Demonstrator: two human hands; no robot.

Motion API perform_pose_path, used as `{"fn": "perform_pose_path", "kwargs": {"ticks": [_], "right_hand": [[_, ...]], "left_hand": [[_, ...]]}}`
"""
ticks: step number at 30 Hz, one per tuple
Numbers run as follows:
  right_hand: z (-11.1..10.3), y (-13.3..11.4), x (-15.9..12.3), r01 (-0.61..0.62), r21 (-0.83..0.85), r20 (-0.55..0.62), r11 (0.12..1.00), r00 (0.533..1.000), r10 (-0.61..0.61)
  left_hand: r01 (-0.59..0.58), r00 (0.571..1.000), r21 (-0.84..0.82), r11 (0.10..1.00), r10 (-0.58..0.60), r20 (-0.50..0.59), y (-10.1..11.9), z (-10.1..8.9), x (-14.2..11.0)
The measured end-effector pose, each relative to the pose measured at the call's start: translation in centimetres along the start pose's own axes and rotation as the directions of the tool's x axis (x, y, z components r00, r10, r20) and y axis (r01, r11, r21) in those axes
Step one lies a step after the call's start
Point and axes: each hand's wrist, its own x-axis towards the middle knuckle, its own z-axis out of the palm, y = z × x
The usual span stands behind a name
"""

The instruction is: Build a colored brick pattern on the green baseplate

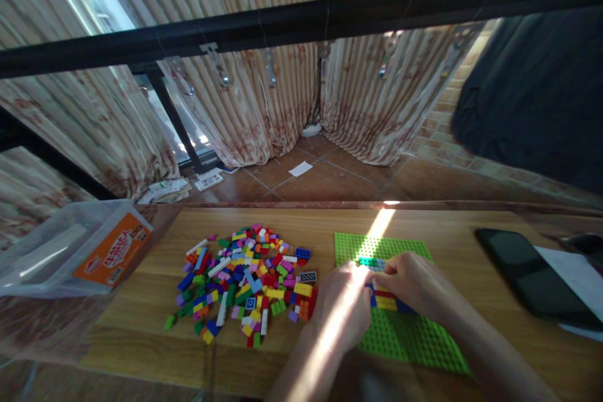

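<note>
A green studded baseplate (400, 339) lies on the wooden table. Both hands meet over its upper left part. My left hand (342, 311) has its fingers curled together at the plate's left edge. My right hand (414, 282) pinches down beside it. Between them a small teal brick (370, 262) shows at the fingertips, and rows of red, yellow and blue bricks (386, 301) sit fixed on the plate under my right hand. I cannot tell which hand grips the teal brick. A heap of loose coloured bricks (245, 279) lies left of the plate.
A clear plastic box with an orange label (75, 251) stands at the table's left end. A dark phone (532, 276) lies on white paper (577, 273) at the right. Beyond the table's far edge are a tiled floor, curtains and a black rail (301, 19).
</note>
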Motion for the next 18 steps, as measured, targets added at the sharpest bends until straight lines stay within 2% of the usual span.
{"fn": "perform_pose_path", "kwargs": {"ticks": [3, 8, 14, 18], "right_hand": [[0.3, 0.7, 0.0, 0.043, 0.038, 0.000, 0.998, 0.999, -0.043], [0.4, 1.3, -0.2, 0.117, 0.086, 0.022, 0.989, 0.993, -0.120], [0.0, 2.1, 0.1, 0.040, 0.128, -0.006, 0.991, 0.999, -0.039], [-0.1, 3.3, 0.6, 0.008, 0.260, -0.041, 0.966, 0.999, 0.003]], "left_hand": [[-0.059, 0.997, 0.035, 0.998, 0.061, -0.039, -0.2, 0.2, 0.0], [-0.050, 0.998, 0.038, 0.998, 0.052, -0.042, -0.4, 0.4, 0.1], [-0.065, 0.996, 0.031, 0.997, 0.066, -0.058, -0.3, 0.4, 0.0], [-0.076, 0.996, 0.076, 0.994, 0.080, -0.045, -0.3, 0.5, 0.0]]}}
